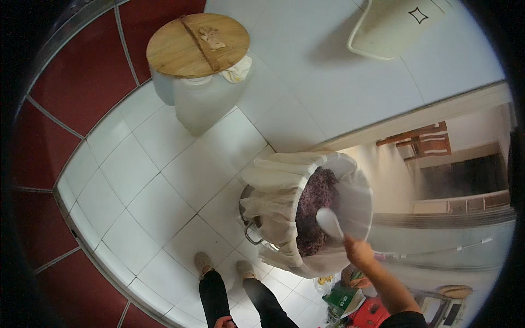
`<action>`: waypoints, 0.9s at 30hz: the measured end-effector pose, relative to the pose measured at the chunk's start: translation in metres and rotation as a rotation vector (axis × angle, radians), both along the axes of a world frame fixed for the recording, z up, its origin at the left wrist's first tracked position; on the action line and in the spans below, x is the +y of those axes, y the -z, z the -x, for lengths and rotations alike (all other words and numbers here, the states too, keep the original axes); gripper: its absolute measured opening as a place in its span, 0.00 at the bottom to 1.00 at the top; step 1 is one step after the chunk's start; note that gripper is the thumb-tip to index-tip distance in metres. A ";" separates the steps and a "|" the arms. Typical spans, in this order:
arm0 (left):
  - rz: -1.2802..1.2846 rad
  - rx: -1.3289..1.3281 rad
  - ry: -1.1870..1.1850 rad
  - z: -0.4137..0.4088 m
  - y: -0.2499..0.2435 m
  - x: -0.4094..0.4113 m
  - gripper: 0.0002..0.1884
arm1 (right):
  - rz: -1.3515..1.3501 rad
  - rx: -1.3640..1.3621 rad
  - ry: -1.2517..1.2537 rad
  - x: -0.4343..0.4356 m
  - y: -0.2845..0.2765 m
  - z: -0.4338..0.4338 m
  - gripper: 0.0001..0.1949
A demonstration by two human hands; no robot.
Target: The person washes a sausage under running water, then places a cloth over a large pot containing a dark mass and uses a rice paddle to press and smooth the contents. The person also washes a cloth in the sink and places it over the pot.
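Note:
My right hand [359, 252] grips the handle of a white spoon or rice paddle [329, 221], whose broad end is over a dark purple, grainy food mass [318, 205]. That mass lies inside a large round vessel lined with pale cloth [279, 176], which drapes over its rim and down the outside. A metal pot with a loop handle [252, 235] shows under the cloth. At the bottom edge my left hand [224, 322] is partly visible beside my dark trouser leg; whether it holds anything is hidden.
A wooden lid [197, 45] with a cloth [238, 70] under its edge covers containers by the wall. A cream plastic object [381, 33] is at the upper right. Bags, a green package [341, 301] and a red item [369, 315] lie below the pot. A doorway opens at right.

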State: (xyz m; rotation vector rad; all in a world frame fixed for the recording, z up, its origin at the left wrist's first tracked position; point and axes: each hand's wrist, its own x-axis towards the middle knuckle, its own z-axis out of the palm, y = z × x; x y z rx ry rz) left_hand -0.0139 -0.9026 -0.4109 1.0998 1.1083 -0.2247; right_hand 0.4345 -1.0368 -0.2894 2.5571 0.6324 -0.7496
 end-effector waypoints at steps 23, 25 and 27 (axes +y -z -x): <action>-0.040 -0.111 0.136 -0.077 -0.058 0.074 0.11 | -0.078 -0.023 0.123 0.052 0.047 -0.030 0.10; 0.028 -0.087 0.095 -0.063 -0.046 0.073 0.11 | -0.042 -0.115 0.185 0.031 0.054 -0.049 0.10; 0.029 -0.084 0.068 -0.040 -0.024 0.065 0.11 | -0.016 -0.184 0.188 0.007 0.048 -0.051 0.10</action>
